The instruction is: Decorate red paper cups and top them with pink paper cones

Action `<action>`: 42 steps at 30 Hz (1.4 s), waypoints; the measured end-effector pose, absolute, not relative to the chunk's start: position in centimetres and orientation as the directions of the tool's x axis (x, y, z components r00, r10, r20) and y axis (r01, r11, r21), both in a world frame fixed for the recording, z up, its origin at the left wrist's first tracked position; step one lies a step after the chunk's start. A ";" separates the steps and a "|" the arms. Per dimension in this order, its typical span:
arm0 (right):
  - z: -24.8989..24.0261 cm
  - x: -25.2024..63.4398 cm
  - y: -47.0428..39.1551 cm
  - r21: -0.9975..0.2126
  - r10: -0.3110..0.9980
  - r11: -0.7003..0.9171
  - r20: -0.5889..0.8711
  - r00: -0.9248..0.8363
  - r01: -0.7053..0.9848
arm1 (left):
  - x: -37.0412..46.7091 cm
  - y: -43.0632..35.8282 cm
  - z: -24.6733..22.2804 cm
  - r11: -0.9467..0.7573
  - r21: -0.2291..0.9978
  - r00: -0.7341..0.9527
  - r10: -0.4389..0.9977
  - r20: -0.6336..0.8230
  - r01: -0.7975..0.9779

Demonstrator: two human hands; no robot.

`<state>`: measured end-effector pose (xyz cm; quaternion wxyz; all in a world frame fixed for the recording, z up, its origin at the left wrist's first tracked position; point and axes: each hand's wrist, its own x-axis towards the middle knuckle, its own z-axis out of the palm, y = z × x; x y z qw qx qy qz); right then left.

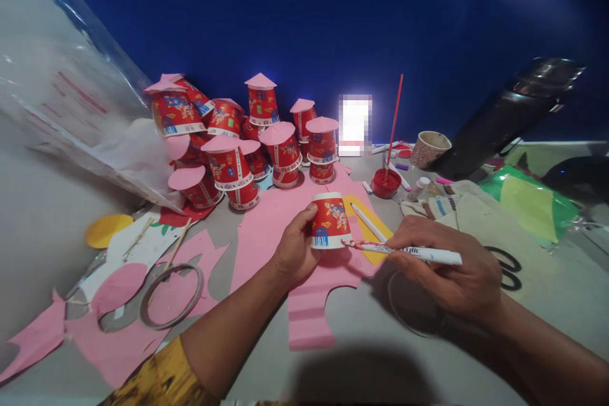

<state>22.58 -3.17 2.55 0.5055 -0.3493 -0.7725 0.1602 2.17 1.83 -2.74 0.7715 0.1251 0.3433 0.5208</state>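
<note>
A red paper cup point(332, 219) with painted blue and gold figures is upside down in my left hand point(295, 247), whose fingers wrap its left side. My right hand point(445, 269) grips a white acrylic paint marker point(419, 252) with red on its front end. The marker's tip meets the white rim at the lower right of the cup, where small red marks show. Under the cup lies pink paper point(266, 247). A second white marker point(368, 222) rests on a yellow paper piece point(375, 244) just behind my right hand.
Stacked red cups with pink paper cones point(231, 162) stand at the back left. A red paint pot point(386, 184) holds a thin stick. Scissors point(507, 266), a patterned cup point(431, 149) and a black flask point(504, 117) are right. Paper scraps and a tape ring point(198, 292) lie left.
</note>
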 end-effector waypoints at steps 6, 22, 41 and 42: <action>2.4 22.7 -3.3 -0.621 0.705 0.703 0.674 -0.221 0.347 | 2.2 1.8 -2.9 0.419 0.561 0.214 0.893 -0.395 -0.714; 2.6 22.8 -3.1 -0.574 0.672 0.731 0.701 -0.239 0.369 | 2.3 1.8 -2.4 0.413 0.523 0.209 0.890 -0.405 -0.746; 2.4 23.4 -3.1 -0.570 0.675 0.725 0.699 -0.236 0.386 | 1.5 1.7 -3.0 0.445 0.640 0.308 0.896 -0.321 -0.627; 2.5 23.4 -3.0 -0.572 0.669 0.735 0.701 -0.249 0.364 | 1.5 1.7 -3.0 0.445 0.641 0.306 0.896 -0.323 -0.625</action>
